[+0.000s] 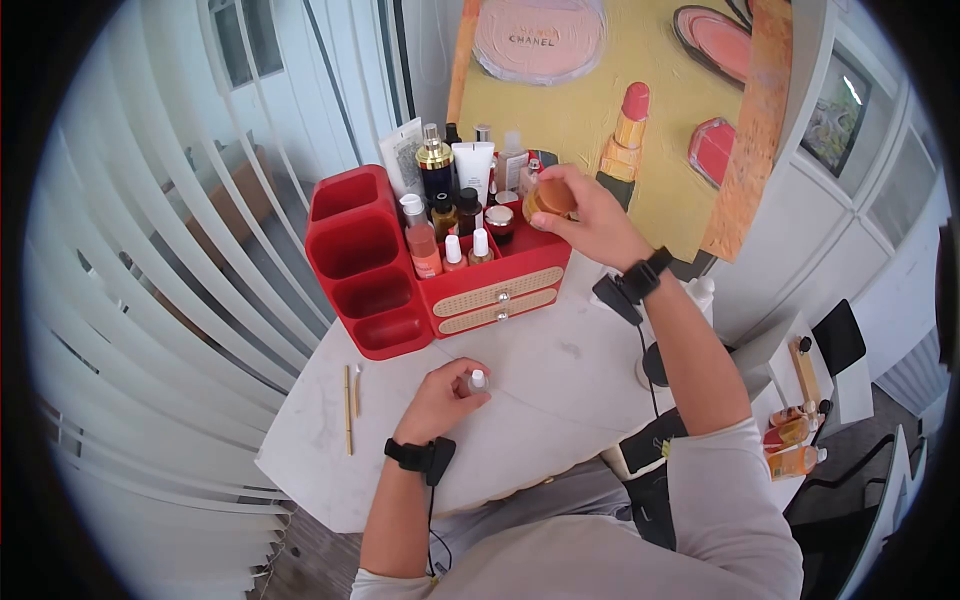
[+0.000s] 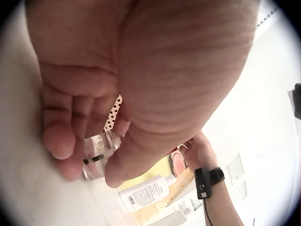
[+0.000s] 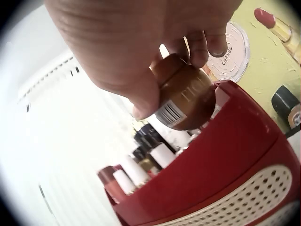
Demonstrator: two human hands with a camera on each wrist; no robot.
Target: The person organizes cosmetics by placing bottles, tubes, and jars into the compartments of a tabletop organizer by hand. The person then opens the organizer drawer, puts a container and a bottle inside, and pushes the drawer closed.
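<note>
Over the far right corner of the red plastic organiser (image 1: pixel 400 300), the right hand (image 1: pixel 590 225) clamps its fingers round a rounded amber-brown bottle (image 3: pixel 186 96); it looks smooth, slippery and breakable, best gripped around its widest girth. Near the table's front, the left hand (image 1: pixel 435 400) pinches a small clear glass bottle with a white cap (image 1: pixel 477 381), light and fragile, best held by its sides.

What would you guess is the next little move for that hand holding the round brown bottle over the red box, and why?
Probably lower it straight down. The right hand holds the brown bottle just above the red organizer, over its right rear corner beside the other bottles, not yet set in. The left hand holds a small clear bottle on the white table, so it looks to be waiting its turn.
</note>
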